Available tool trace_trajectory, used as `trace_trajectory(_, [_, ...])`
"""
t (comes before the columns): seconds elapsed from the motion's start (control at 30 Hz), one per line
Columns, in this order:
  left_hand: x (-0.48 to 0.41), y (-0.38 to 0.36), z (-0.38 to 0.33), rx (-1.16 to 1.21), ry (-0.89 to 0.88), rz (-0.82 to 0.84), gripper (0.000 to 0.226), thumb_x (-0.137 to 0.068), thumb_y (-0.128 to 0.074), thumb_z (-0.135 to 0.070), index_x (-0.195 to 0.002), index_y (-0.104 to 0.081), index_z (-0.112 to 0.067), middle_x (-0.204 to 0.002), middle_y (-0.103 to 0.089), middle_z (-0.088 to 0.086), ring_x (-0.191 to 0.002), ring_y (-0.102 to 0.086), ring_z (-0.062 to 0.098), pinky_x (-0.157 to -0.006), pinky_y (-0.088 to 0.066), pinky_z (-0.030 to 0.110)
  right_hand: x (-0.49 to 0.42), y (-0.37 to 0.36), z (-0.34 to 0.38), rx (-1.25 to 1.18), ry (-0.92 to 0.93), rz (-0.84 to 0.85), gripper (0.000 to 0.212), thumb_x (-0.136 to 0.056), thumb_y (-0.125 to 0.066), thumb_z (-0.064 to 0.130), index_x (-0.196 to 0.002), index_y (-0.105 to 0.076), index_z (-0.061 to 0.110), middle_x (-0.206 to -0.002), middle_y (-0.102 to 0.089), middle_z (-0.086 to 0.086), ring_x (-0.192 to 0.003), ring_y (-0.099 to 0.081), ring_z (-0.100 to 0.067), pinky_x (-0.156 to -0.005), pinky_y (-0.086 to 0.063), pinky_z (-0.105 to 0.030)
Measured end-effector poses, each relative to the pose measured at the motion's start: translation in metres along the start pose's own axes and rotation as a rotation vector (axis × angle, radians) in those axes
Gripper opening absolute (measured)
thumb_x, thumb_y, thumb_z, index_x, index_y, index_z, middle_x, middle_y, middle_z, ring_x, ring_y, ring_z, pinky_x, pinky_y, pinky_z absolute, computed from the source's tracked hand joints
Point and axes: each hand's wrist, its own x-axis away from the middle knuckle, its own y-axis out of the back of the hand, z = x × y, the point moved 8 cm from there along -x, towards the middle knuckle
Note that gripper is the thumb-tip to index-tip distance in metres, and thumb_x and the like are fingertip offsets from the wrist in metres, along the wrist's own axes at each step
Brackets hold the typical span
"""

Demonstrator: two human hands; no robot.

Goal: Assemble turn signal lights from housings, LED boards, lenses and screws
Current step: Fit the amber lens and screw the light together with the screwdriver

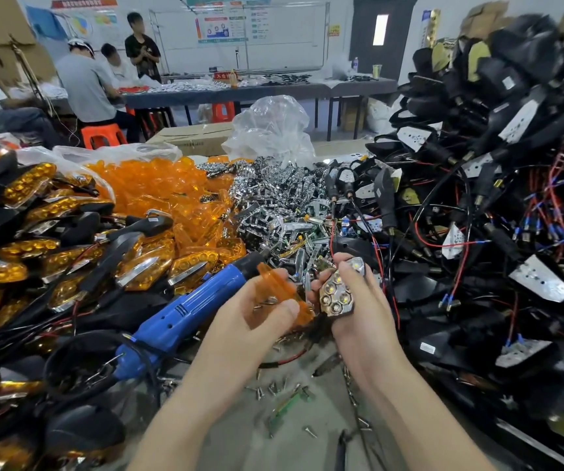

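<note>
Now left hand (257,314) pinches a translucent orange lens (275,285); right hand (358,304) grips a chrome reflector (336,295).

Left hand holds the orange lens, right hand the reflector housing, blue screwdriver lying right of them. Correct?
Not quite: the head view shows the blue screwdriver lying left of the hands. The left hand does hold the orange lens, the right hand the reflector housing.

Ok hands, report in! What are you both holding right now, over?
Left hand grips orange lens. Right hand holds light housing, reflector showing. Lens not yet on. Nothing between them; blue screwdriver lies left.
</note>
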Motion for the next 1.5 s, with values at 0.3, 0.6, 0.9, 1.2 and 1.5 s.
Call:
trace_trajectory(0.3, [0.005, -0.014, -0.009, -0.116, -0.175, 0.001, 0.04, -0.083, -0.074, -0.023, -0.12, -0.058, -0.026, -0.115, -0.07, -0.008, -0.106, -0.068, 0.012, -0.095, -0.053, 0.027, 0.001, -0.01, 0.013, -0.17, -0.017, 0.102, 0.029, -0.075, -0.062, 0.012, -0.104, -0.064, 0.014, -0.083, -0.068, -0.004, -0.074, -0.065, -0.017, -0.065, -0.055, -0.027])
trace_trajectory(0.6, [0.007, -0.016, -0.015, -0.175, -0.259, -0.038, 0.041, -0.084, -0.075, -0.02, -0.119, -0.058, -0.031, -0.116, -0.069, -0.008, -0.104, -0.068, 0.013, -0.087, -0.051, 0.017, 0.001, -0.013, 0.012, -0.097, -0.009, 0.117, 0.021, -0.076, -0.062, 0.011, -0.088, -0.076, 0.022, -0.082, -0.066, -0.005, -0.077, -0.062, -0.017, -0.077, -0.048, -0.032])
trace_trajectory(0.9, [0.01, -0.021, -0.016, -0.298, -0.298, -0.025, 0.042, -0.087, -0.074, -0.026, -0.124, -0.055, -0.036, -0.113, -0.069, -0.015, -0.1, -0.069, 0.006, -0.085, -0.049, 0.011, 0.006, -0.015, 0.013, 0.033, 0.015, 0.145, 0.025, -0.076, -0.062, 0.01, -0.09, -0.075, 0.026, -0.086, -0.065, -0.005, -0.091, -0.057, -0.029, -0.085, -0.046, -0.043])
trace_trajectory(1.2, [0.009, -0.02, -0.014, -0.373, -0.332, -0.05, 0.05, -0.083, -0.068, -0.043, -0.129, -0.05, -0.048, -0.114, -0.068, -0.017, -0.102, -0.069, 0.006, -0.089, -0.053, 0.019, 0.01, -0.021, 0.016, 0.055, 0.054, 0.216, 0.026, -0.077, -0.061, 0.007, -0.093, -0.073, 0.023, -0.088, -0.065, -0.002, -0.085, -0.06, -0.02, -0.078, -0.055, -0.031])
trace_trajectory(1.5, [0.007, -0.027, -0.008, -0.439, -0.369, -0.089, 0.05, -0.089, -0.07, -0.035, -0.132, -0.05, -0.051, -0.109, -0.069, -0.013, -0.1, -0.069, 0.002, -0.087, -0.051, 0.012, 0.011, -0.016, 0.013, 0.157, 0.06, 0.191, 0.013, -0.084, -0.066, 0.023, -0.095, -0.073, 0.025, -0.092, -0.066, -0.001, -0.097, -0.06, -0.023, -0.09, -0.047, -0.048])
